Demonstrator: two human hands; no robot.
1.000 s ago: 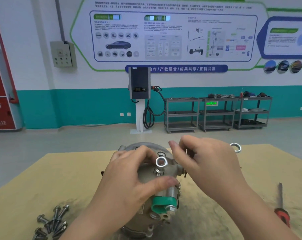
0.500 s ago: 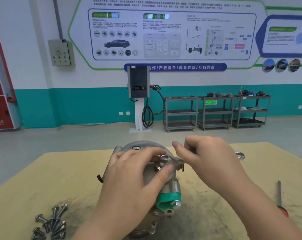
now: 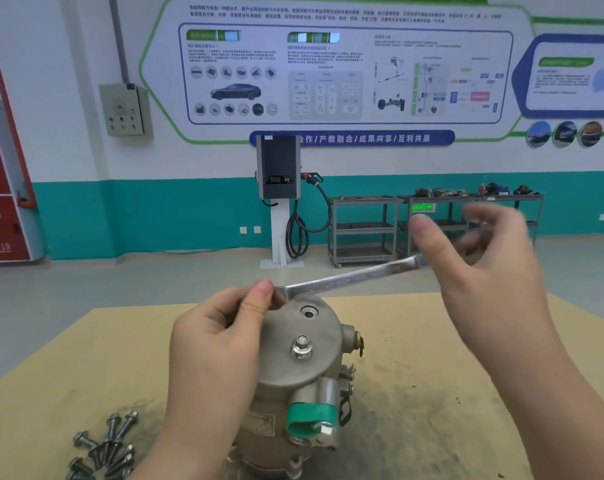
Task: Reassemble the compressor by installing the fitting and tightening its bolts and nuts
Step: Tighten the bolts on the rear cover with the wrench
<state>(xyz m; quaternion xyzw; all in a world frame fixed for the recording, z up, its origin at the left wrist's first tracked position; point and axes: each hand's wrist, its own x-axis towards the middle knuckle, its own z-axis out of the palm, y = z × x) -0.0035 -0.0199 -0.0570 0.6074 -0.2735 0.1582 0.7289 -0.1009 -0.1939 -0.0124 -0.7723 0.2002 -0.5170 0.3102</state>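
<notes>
The grey compressor (image 3: 293, 368) stands upright on the yellow board (image 3: 414, 393), with a green cap (image 3: 311, 419) on its front port. A flanged bolt (image 3: 302, 348) sticks up from its top cover, beside an open hole (image 3: 309, 311). My left hand (image 3: 217, 341) pinches one end of a flat steel wrench (image 3: 345, 278) at the cover's far left edge. The wrench slants up to the right, above the cover. My right hand (image 3: 487, 271) is raised and blurred, with loose fingers and its thumb by the wrench's far end. I cannot tell whether it touches the wrench.
Several loose flanged bolts (image 3: 110, 445) lie in a pile on the board at the front left. Beyond the board are the floor, a charging post (image 3: 279, 202) and grey shelf carts (image 3: 362, 230) along the wall.
The wrench's ring end has come off the top bolt and now slants in the air. My right hand has risen to the right. My left hand has shifted to the cover's far left edge.
</notes>
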